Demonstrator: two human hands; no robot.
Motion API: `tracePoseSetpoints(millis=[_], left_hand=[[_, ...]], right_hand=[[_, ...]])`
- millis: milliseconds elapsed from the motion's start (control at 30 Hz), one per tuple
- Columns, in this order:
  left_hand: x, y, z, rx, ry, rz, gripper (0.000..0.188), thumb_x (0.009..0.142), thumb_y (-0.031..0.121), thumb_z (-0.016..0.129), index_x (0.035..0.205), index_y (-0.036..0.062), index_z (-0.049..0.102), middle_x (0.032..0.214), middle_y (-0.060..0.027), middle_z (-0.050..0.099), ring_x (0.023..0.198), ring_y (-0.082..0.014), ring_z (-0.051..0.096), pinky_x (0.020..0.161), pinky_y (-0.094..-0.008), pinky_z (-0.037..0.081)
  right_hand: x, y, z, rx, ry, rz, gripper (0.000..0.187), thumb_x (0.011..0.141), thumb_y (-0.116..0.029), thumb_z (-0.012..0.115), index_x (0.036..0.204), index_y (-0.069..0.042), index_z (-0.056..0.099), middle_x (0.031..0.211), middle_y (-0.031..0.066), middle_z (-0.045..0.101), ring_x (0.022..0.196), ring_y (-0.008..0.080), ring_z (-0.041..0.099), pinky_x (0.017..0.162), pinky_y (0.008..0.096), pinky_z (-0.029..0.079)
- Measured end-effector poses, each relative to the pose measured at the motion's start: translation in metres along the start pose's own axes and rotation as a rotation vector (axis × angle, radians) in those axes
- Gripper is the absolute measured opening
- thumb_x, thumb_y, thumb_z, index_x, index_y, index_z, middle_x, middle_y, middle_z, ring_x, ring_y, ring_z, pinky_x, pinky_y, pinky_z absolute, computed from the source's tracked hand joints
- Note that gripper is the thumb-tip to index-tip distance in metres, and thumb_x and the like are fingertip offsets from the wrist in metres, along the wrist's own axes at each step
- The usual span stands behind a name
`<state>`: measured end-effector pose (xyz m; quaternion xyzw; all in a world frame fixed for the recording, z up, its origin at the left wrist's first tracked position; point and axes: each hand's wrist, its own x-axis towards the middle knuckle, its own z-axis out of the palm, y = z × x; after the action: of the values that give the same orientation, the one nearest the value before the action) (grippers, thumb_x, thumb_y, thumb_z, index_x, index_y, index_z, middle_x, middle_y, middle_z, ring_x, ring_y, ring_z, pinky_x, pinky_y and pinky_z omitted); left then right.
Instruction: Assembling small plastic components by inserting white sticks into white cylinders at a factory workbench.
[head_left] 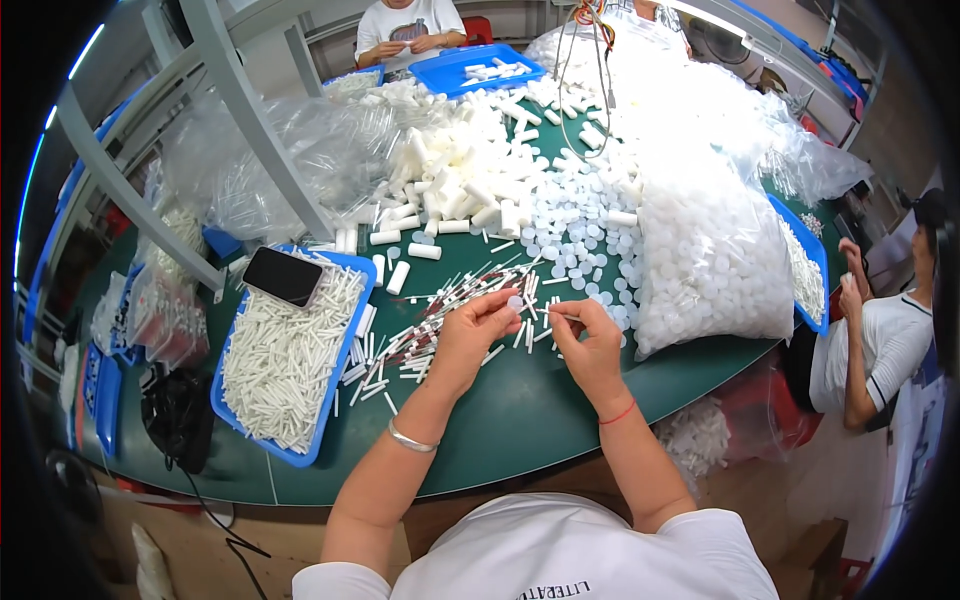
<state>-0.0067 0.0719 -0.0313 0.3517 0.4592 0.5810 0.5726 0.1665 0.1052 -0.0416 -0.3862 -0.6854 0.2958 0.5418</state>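
My left hand [470, 335] pinches a small translucent round cap [515, 303] between thumb and fingertips, above the green table. Close by on its right, my right hand [588, 345] is closed in a pinch on a thin white stick [545, 311] that points toward the cap. Whether the stick touches the cap, I cannot tell. Beneath and left of my hands lies a loose pile of thin sticks, some white and some dark red [425, 325]. More translucent caps [575, 225] are scattered just beyond my hands.
Left stands a blue tray [362, 300] of short white sticks, a phone [283, 276] on it. White cylinders [450, 170] heap up beyond. A clear bag [700, 270] of caps sits right. Co-workers sit opposite [410, 25] and at right [880, 340]. A grey post [255, 120] rises left.
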Motion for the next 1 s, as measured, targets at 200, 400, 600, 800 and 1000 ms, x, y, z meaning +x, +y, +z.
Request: tracePoseSetpoints(millis=[200, 400, 600, 800, 1000], left_hand=[[-0.001, -0.009, -0.007, 0.196, -0.025, 0.104, 0.028, 0.087, 0.008, 0.067, 0.113, -0.0022, 0.064, 0.1, -0.0068, 0.067, 0.085, -0.0103, 0.063, 0.078, -0.0217, 0.052], [-0.003, 0.0, -0.008, 0.046, -0.078, -0.134, 0.025, 0.086, 0.009, 0.068, 0.107, -0.0051, 0.065, 0.092, -0.0084, 0.068, 0.079, -0.0112, 0.064, 0.072, -0.0223, 0.052], [-0.007, -0.003, 0.0, 0.413, -0.014, 0.151, 0.019, 0.081, 0.005, 0.071, 0.098, -0.0034, 0.069, 0.089, -0.0082, 0.069, 0.075, -0.0121, 0.065, 0.071, -0.0223, 0.051], [0.003, 0.007, 0.002, 0.698, -0.153, 0.415, 0.021, 0.079, 0.006, 0.073, 0.099, -0.001, 0.069, 0.089, -0.0082, 0.066, 0.077, -0.0149, 0.064, 0.07, -0.025, 0.05], [0.082, 0.026, -0.083, 1.491, 0.278, 0.637, 0.033, 0.075, 0.006, 0.065, 0.108, 0.0071, 0.064, 0.101, -0.0122, 0.061, 0.1, -0.0325, 0.055, 0.086, -0.0421, 0.045]], right_hand=[[0.0, -0.004, -0.002, -0.045, -0.085, -0.038, 0.008, 0.081, -0.001, 0.068, 0.089, -0.002, 0.066, 0.075, 0.004, 0.058, 0.058, 0.0091, 0.055, 0.051, 0.0212, 0.043], [0.002, -0.01, 0.002, 0.004, -0.157, -0.123, 0.008, 0.081, -0.001, 0.069, 0.089, -0.001, 0.066, 0.076, 0.0056, 0.058, 0.061, 0.0124, 0.059, 0.054, 0.0231, 0.047], [-0.001, -0.004, 0.002, 0.048, -0.204, -0.015, 0.007, 0.083, -0.002, 0.068, 0.088, 0.001, 0.065, 0.078, 0.0055, 0.062, 0.061, 0.0097, 0.057, 0.055, 0.0228, 0.047], [0.006, -0.004, -0.006, 0.319, -0.338, 0.489, 0.011, 0.09, -0.009, 0.062, 0.088, 0.001, 0.065, 0.079, 0.0027, 0.065, 0.064, 0.008, 0.059, 0.057, 0.0182, 0.045], [0.01, -0.014, -0.001, 0.544, -0.22, 0.569, 0.008, 0.089, -0.007, 0.061, 0.089, 0.0, 0.058, 0.087, 0.011, 0.066, 0.079, 0.0157, 0.067, 0.069, 0.0235, 0.051]])
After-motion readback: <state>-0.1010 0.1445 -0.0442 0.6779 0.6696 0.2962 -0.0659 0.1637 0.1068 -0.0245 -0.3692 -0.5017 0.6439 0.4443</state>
